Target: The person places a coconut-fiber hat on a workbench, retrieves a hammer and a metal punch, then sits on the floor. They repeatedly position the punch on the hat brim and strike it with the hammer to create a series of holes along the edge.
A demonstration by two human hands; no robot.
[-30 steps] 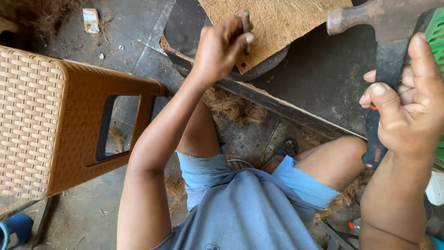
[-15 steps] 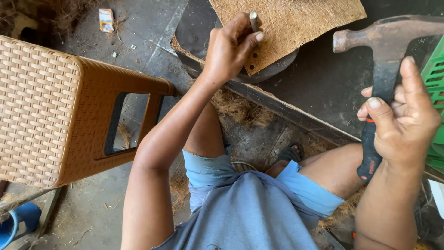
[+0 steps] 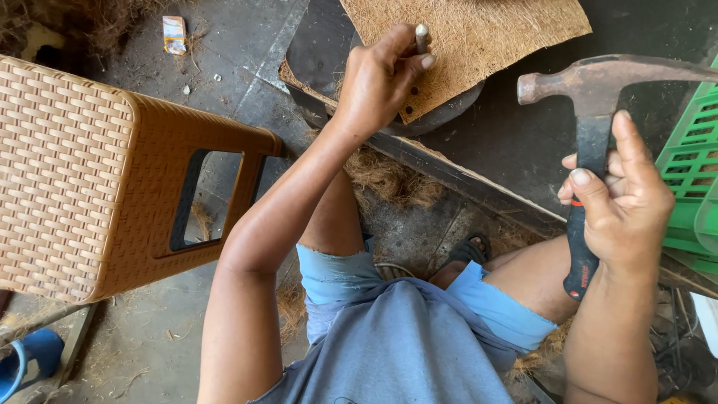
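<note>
My left hand [image 3: 381, 78] grips a short metal punch [image 3: 421, 36], held upright on the near corner of a brown coir mat sheet [image 3: 479, 45]. Small punched holes show in the mat beside the punch. The mat lies over a dark round block [image 3: 441, 116] on a dark board. My right hand [image 3: 624, 202] holds a rusty claw hammer [image 3: 598, 82] by its black handle, the head raised off to the right of the punch and well apart from it.
A brown woven plastic stool [image 3: 97, 179] stands at the left. A green plastic crate [image 3: 692, 172] sits at the right edge. Loose coir fibre [image 3: 389, 179] lies on the concrete floor by my knees. A blue container [image 3: 22, 363] is at bottom left.
The hammer has swung down and left, its whole head now in view. My left hand keeps the punch on the mat corner. The view has shifted slightly.
</note>
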